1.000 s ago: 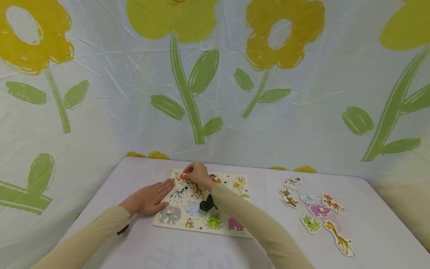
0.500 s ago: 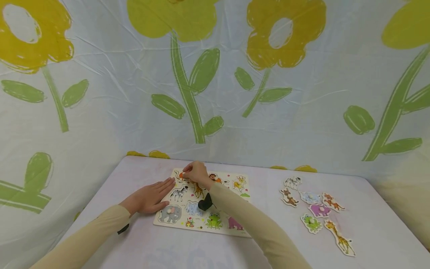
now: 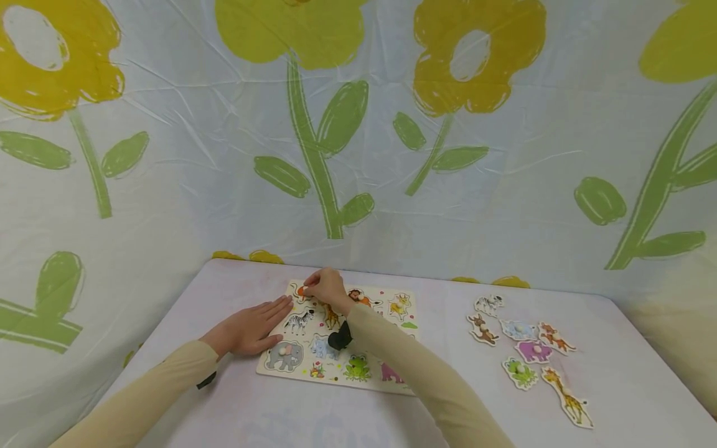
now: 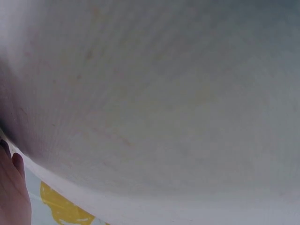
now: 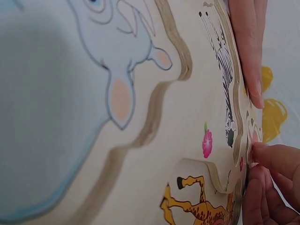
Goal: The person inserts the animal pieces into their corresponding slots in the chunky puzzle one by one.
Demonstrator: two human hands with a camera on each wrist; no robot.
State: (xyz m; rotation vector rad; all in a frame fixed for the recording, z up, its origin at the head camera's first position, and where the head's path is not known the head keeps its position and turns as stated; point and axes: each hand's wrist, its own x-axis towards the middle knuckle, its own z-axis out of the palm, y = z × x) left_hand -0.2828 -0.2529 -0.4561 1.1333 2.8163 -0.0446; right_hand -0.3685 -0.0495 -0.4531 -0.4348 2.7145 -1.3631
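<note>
My left hand (image 3: pixel 252 326) lies flat with fingers straight over the left edge of a wooden puzzle board (image 3: pixel 297 375). At the board's upper left corner, my right hand (image 3: pixel 329 289) pinches an orange animal puzzle piece (image 3: pixel 301 291) with a curled tail, partly hidden by the fingers. In the right wrist view, the thumb and fingertips (image 5: pixel 265 152) meet at a small pale knob at the board's far edge. A grey elephant piece (image 3: pixel 284 356) with a knob sits at the board's lower left. A zebra picture (image 3: pixel 299 322) and a giraffe picture (image 3: pixel 330 318) show between the hands.
Several loose animal pieces lie on the table to the right, among them a zebra (image 3: pixel 488 304), a purple hippo (image 3: pixel 534 352), a frog (image 3: pixel 520 373) and a giraffe (image 3: pixel 567 398). A flowered cloth wall (image 3: pixel 370 249) rises behind the table.
The right wrist has turned slightly, its black wrist attachment shifting a little left. Both hands keep their places on the board, and the loose pieces stay where they were.
</note>
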